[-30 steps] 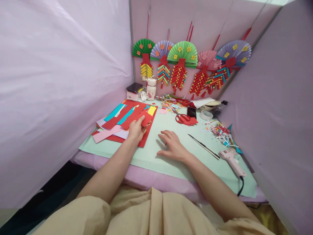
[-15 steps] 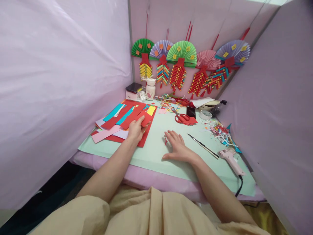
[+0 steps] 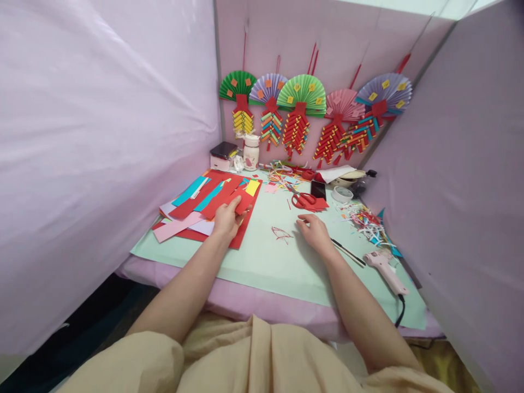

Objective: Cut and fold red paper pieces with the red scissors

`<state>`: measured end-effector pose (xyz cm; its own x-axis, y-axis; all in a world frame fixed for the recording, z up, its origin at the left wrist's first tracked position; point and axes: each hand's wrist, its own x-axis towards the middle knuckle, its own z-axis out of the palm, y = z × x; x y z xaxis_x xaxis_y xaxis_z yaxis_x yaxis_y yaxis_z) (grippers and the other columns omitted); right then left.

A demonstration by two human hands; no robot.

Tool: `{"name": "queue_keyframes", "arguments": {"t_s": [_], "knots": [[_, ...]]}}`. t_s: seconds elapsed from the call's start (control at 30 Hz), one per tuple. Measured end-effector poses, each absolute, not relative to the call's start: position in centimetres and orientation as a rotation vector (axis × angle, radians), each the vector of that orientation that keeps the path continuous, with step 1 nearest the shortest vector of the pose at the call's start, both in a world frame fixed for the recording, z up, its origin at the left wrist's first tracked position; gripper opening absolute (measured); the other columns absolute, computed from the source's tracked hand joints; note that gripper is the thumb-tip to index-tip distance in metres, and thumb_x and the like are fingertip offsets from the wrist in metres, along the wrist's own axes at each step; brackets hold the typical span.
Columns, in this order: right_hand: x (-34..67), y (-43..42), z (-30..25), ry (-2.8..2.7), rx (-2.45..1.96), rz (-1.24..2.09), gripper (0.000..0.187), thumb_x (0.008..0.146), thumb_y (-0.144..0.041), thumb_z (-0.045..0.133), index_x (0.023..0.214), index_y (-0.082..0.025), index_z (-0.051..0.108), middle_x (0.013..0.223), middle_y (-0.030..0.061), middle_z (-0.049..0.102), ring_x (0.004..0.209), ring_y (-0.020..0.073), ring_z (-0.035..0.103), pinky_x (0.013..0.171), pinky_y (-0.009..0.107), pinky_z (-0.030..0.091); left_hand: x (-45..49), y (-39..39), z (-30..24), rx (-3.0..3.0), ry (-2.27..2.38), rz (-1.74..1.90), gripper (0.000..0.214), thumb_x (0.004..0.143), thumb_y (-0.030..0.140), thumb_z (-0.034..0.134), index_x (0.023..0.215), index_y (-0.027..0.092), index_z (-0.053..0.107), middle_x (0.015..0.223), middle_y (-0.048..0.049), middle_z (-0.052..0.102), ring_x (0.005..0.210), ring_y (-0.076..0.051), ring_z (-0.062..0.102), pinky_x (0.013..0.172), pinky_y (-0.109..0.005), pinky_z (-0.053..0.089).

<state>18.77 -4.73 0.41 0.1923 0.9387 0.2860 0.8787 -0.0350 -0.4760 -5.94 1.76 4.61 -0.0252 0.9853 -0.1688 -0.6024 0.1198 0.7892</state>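
Observation:
My left hand point(image 3: 226, 220) pinches a small red paper piece point(image 3: 243, 201) over a pile of red, blue and pink paper sheets point(image 3: 196, 207) on the left of the table. My right hand point(image 3: 314, 230) lies flat on the pale green mat point(image 3: 262, 256), fingers stretched out, holding nothing. Thin red paper slivers point(image 3: 281, 234) lie on the mat just left of it. Red-handled scissors point(image 3: 303, 200) rest a short way beyond the right hand, and a thin dark rod point(image 3: 347, 252) lies beside its wrist.
A pink glue gun point(image 3: 383, 268) with a black cord sits at the right front. Coloured paper scraps point(image 3: 368, 224), a tape roll point(image 3: 342, 194), a phone point(image 3: 317, 189) and a white jar point(image 3: 251, 152) crowd the back. Paper fans with firecracker strings point(image 3: 302, 103) hang on the back wall.
My right hand slid right and away across the mat toward the scissors, uncovering the red slivers. The left hand stayed on the red paper.

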Motion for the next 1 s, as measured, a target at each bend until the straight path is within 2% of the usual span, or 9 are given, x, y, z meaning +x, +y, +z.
{"name": "queue_keyframes", "arguments": {"t_s": [0.2, 0.3, 0.37, 0.53, 0.63, 0.73, 0.83, 0.9, 1.0], "knots": [[18.8, 0.2, 2.1, -1.959, -2.063, -0.087, 0.031, 0.093, -0.028, 0.039, 0.108, -0.019, 0.064, 0.123, 0.0127, 0.060, 0.116, 0.0299, 0.047, 0.094, 0.045, 0.036, -6.0, 1.7, 4.7, 0.573, 0.854, 1.382, 0.017, 0.073, 0.018, 0.071, 0.072, 0.013, 0.055, 0.065, -0.0007, 0.063, 0.062, -0.014, 0.069, 0.044, -0.014, 0.047], [18.2, 1.3, 1.3, -2.060, -2.000, -0.061, 0.028, 0.093, -0.027, 0.041, 0.107, -0.020, 0.064, 0.126, 0.0107, 0.059, 0.118, 0.0303, 0.045, 0.096, 0.048, 0.034, -6.0, 1.8, 4.5, 0.580, 0.863, 1.378, 0.021, 0.071, 0.020, 0.074, 0.069, 0.014, 0.053, 0.060, 0.0007, 0.060, 0.065, -0.015, 0.069, 0.044, -0.013, 0.047], [18.2, 1.3, 0.6, -2.096, -1.970, -0.033, 0.026, 0.092, -0.025, 0.044, 0.105, -0.020, 0.065, 0.124, 0.0087, 0.061, 0.117, 0.0286, 0.047, 0.096, 0.046, 0.035, -6.0, 1.8, 4.3, 0.600, 0.855, 1.367, 0.022, 0.071, 0.021, 0.074, 0.068, 0.014, 0.053, 0.059, 0.0006, 0.060, 0.066, -0.015, 0.069, 0.045, -0.013, 0.047], [19.2, -0.8, -0.3, -2.224, -1.713, 0.079, 0.026, 0.089, -0.017, 0.048, 0.103, -0.022, 0.069, 0.117, 0.0044, 0.066, 0.112, 0.0205, 0.055, 0.097, 0.032, 0.039, -5.9, 1.7, 4.4, 0.649, 0.840, 1.355, 0.015, 0.074, 0.021, 0.070, 0.074, 0.012, 0.057, 0.067, -0.0025, 0.065, 0.063, -0.015, 0.069, 0.045, -0.015, 0.047], [19.6, -2.6, -0.4, -2.224, -1.500, 0.242, 0.027, 0.087, -0.015, 0.049, 0.102, -0.022, 0.070, 0.112, 0.0046, 0.069, 0.107, 0.0201, 0.060, 0.095, 0.031, 0.042, -5.9, 1.5, 4.6, 0.649, 0.856, 1.340, 0.017, 0.074, 0.021, 0.071, 0.074, 0.012, 0.057, 0.070, -0.0035, 0.066, 0.063, -0.015, 0.069, 0.046, -0.015, 0.048], [19.5, -4.2, -0.2, -2.132, -1.432, 0.422, 0.033, 0.087, -0.014, 0.047, 0.112, -0.023, 0.066, 0.108, 0.0040, 0.070, 0.102, 0.0179, 0.062, 0.092, 0.031, 0.044, -5.7, 1.4, 4.7, 0.660, 0.873, 1.331, 0.018, 0.074, 0.022, 0.072, 0.073, 0.012, 0.056, 0.070, -0.0040, 0.066, 0.063, -0.015, 0.069, 0.047, -0.016, 0.049], [19.0, -5.1, 0.4, -1.992, -1.458, 0.457, 0.036, 0.090, -0.019, 0.046, 0.124, -0.022, 0.057, 0.107, 0.0050, 0.069, 0.098, 0.0163, 0.062, 0.089, 0.031, 0.045, -5.6, 1.3, 4.6, 0.666, 0.898, 1.328, 0.016, 0.075, 0.021, 0.070, 0.071, 0.012, 0.057, 0.068, -0.0038, 0.066, 0.061, -0.015, 0.068, 0.045, -0.016, 0.048], [18.3, -5.5, 0.7, -1.955, -1.548, 0.348, 0.034, 0.089, -0.030, 0.052, 0.120, -0.019, 0.060, 0.107, 0.0076, 0.066, 0.097, 0.0182, 0.061, 0.087, 0.032, 0.045, -5.6, 1.3, 4.5, 0.672, 0.894, 1.328, 0.016, 0.074, 0.020, 0.070, 0.071, 0.012, 0.057, 0.067, -0.0037, 0.066, 0.062, -0.015, 0.068, 0.045, -0.016, 0.048], [16.9, -5.9, 0.6, -2.012, -1.675, 0.204, 0.046, 0.075, -0.049, 0.069, 0.109, -0.018, 0.067, 0.102, 0.0090, 0.062, 0.094, 0.0215, 0.058, 0.084, 0.033, 0.044, -5.6, 1.4, 4.4, 0.690, 0.874, 1.331, 0.017, 0.072, 0.021, 0.073, 0.072, 0.012, 0.059, 0.069, -0.0039, 0.066, 0.063, -0.015, 0.069, 0.046, -0.015, 0.049]]}}
